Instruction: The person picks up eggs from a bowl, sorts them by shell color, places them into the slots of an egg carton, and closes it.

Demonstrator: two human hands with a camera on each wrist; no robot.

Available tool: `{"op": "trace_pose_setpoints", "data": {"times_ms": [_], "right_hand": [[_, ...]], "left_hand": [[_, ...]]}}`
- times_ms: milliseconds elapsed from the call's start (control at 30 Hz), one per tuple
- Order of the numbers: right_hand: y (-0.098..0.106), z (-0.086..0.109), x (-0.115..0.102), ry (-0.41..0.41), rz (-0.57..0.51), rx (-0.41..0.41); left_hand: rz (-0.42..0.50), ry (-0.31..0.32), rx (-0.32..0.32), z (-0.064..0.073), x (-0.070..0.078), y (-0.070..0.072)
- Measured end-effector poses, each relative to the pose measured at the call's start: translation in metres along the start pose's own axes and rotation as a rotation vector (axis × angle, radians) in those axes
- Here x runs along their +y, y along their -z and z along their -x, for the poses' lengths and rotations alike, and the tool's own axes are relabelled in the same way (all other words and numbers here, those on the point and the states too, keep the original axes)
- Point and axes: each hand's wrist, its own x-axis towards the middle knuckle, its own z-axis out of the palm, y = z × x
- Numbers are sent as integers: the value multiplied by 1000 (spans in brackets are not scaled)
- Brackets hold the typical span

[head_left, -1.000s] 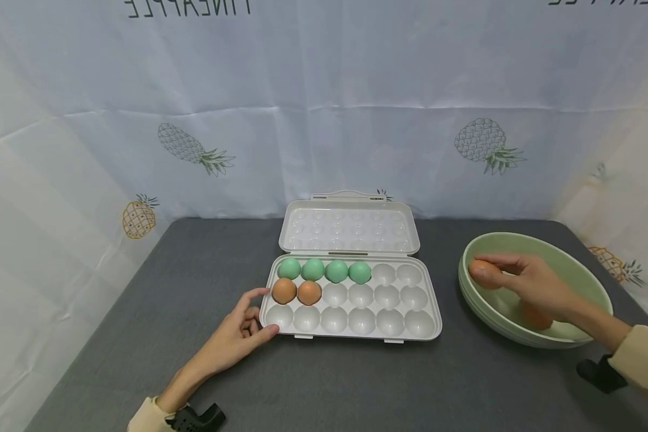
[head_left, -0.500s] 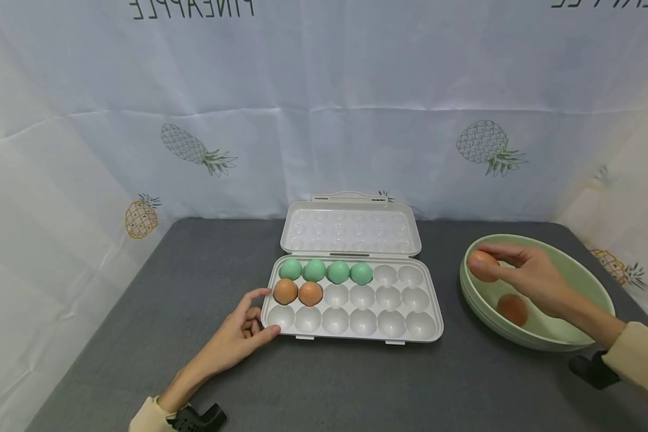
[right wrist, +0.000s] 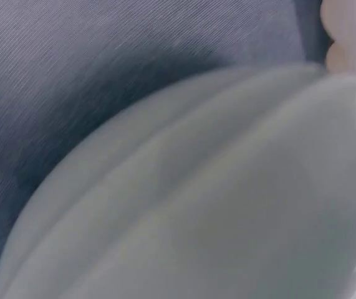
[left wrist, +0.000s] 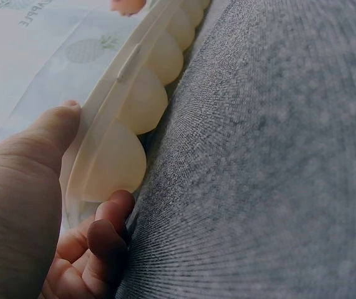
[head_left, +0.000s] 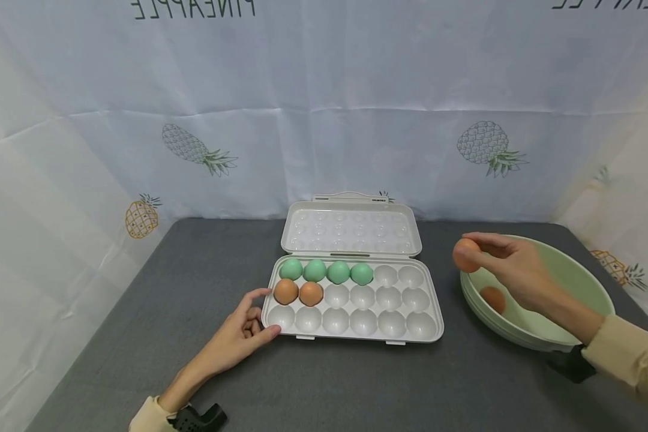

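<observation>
A white plastic egg tray (head_left: 351,337) lies with its lid (head_left: 351,231) folded back. Several green eggs (head_left: 338,272) fill cups along the back row from the left. Two brown eggs (head_left: 285,291) sit at the left of the middle row. My left hand (head_left: 234,339) grips the tray's left end; in the left wrist view the thumb (left wrist: 56,128) is at the rim and curled fingers (left wrist: 106,237) are low beside the cups. My right hand (head_left: 524,279) pinches a brown egg (head_left: 465,255) over the left rim of a green bowl (head_left: 572,270). Another brown egg (head_left: 492,299) lies inside.
The green bowl is stacked on another, their outer walls (right wrist: 184,212) filling much of the right wrist view. A dark grey cloth (head_left: 356,390) covers the table. Behind hangs a pale curtain (head_left: 329,156) with pineapple prints.
My right hand has moved up and left with the brown egg, from inside the bowl to over its left rim. The egg in the bowl has rolled left. My left hand stays put.
</observation>
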Motion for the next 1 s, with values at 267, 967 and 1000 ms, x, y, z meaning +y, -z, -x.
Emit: {"op": "trace_pose_setpoints", "data": {"times_ms": [267, 967, 1000], "right_hand": [[-24, -4, -11, 85, 18, 13], [-91, -18, -29, 115, -149, -87], [-95, -19, -29, 123, -154, -97]], "left_hand": [[5, 3, -3, -1, 0, 0], [12, 1, 5, 0, -1, 0], [12, -2, 6, 0, -1, 0]]}}
